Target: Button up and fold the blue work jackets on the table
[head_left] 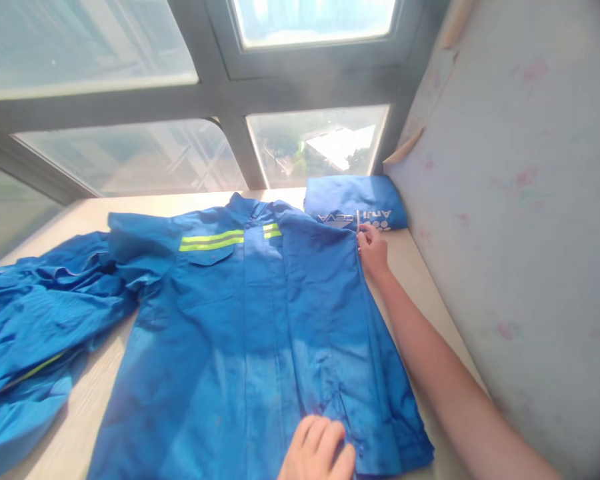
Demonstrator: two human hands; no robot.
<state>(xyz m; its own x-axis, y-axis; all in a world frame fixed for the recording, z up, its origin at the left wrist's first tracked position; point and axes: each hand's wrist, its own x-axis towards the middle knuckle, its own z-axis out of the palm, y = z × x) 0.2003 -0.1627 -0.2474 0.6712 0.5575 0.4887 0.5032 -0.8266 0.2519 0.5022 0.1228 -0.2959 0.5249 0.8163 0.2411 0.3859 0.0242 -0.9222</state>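
Note:
A blue work jacket (210, 340) with yellow-and-silver reflective strips lies spread front side up, its collar towards the window. Part of its right-hand side is folded inward over the front. My right hand (373, 251) is closed on the jacket's upper right edge, near the shoulder. A thin pale strip stands up by those fingertips; I cannot make out what it is. Low in the picture, my left hand (317, 452) rests on the lower front of the jacket, its fingers curled and pinching the cloth. The lower part of this hand is cut off by the frame.
Beyond my right hand lies a folded blue garment (355, 197) with white lettering. More crumpled blue clothing (45, 313) covers the left side. Everything lies on a pale wooden surface (417, 267) between a framed window (230, 93) and a flower-patterned wall (525, 220).

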